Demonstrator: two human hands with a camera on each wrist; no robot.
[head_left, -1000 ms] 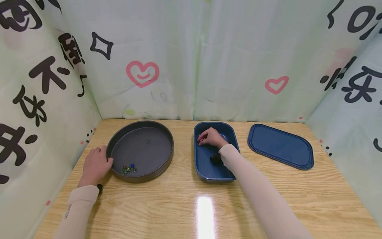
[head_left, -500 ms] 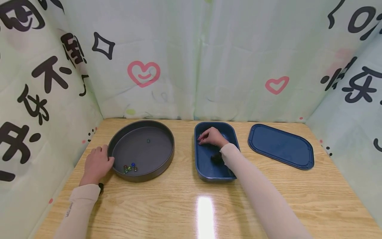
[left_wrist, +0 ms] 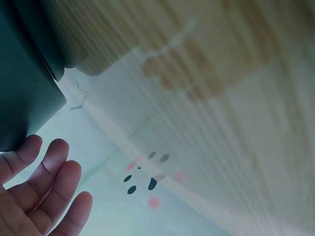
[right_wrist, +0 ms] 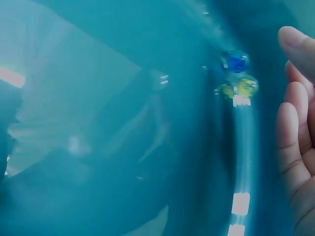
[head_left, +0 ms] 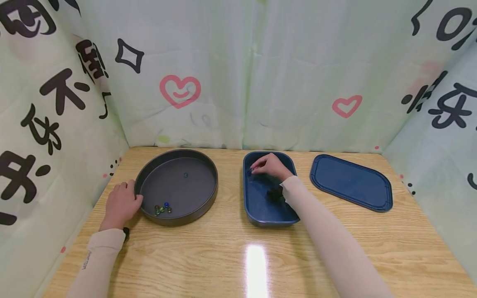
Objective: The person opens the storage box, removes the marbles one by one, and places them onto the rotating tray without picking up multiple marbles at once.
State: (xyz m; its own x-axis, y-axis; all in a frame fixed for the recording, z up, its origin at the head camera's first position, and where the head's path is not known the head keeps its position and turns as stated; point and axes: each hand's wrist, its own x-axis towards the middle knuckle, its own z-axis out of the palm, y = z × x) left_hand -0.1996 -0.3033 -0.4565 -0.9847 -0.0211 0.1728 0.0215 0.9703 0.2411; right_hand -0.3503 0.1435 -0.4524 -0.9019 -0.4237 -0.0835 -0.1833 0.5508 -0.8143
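Note:
Over the left side of a dark blue rectangular box (head_left: pixel 257 211), my right hand (head_left: pixel 273 166) reaches down near the wall. A blue glass marble (right_wrist: pixel 237 62) and a yellow one (right_wrist: pixel 246 86) lie against that wall in the right wrist view. The right thumb and fingers are loosely bent beside them, with a gap and nothing visible between. My left hand (head_left: pixel 121 205) rests at the left rim of a round dark grey pan (head_left: pixel 201 178). In the left wrist view its fingers (left_wrist: pixel 64 189) are relaxed, one tip touching the pan's outer wall; the thumb is hidden there.
Several glass marbles (head_left: pixel 162 209) cluster at the pan's lower left, and a single marble (head_left: pixel 186 175) lies farther back in it. A flat blue lid (head_left: pixel 352 182) lies on the wooden table (head_left: pixel 208 256) right of the box. Printed curtains (head_left: pixel 223 103) enclose the table's back and sides.
My right hand has lifted and shifted slightly right and back from the box's left wall, and a blue marble now shows by its fingertips. The left hand and pan stay put.

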